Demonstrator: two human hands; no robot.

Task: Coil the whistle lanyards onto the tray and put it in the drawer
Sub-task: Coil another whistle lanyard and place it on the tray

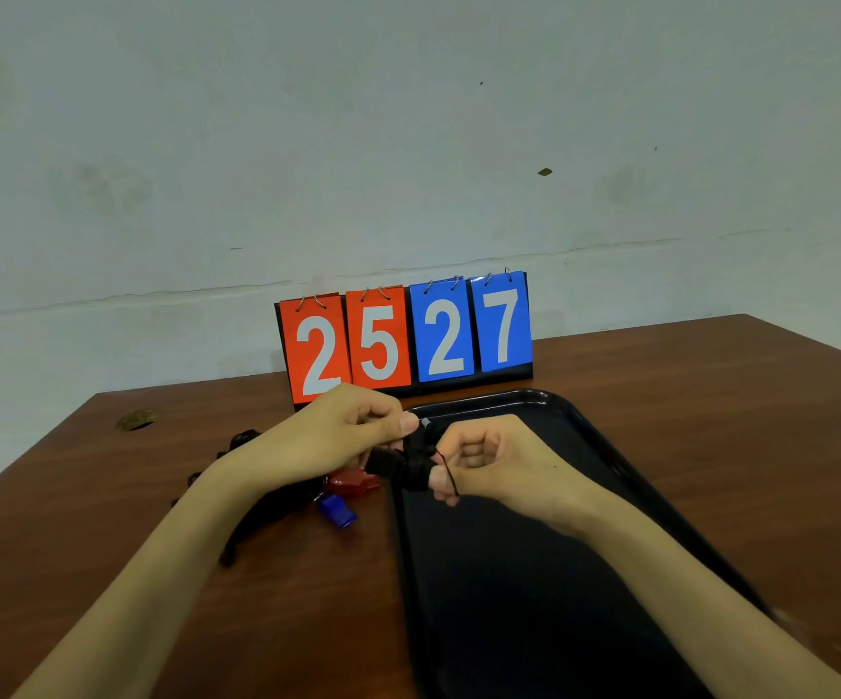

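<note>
Over glossy tray (509,597), left hand (352,431), right hand (489,461) pinch coiled lanyard (400,466)

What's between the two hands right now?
Head view: a wound black lanyard bridges the gap, gripped by both the left hand and the right hand.

A single wide-angle camera worn on the person's head looks forward and down from close above a brown table (736,421) and black tray (509,597) toward a pale wall (408,143).

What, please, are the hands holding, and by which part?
A black lanyard: left hand pinches its upper end; its cord is wound round a finger of the right hand.
</note>
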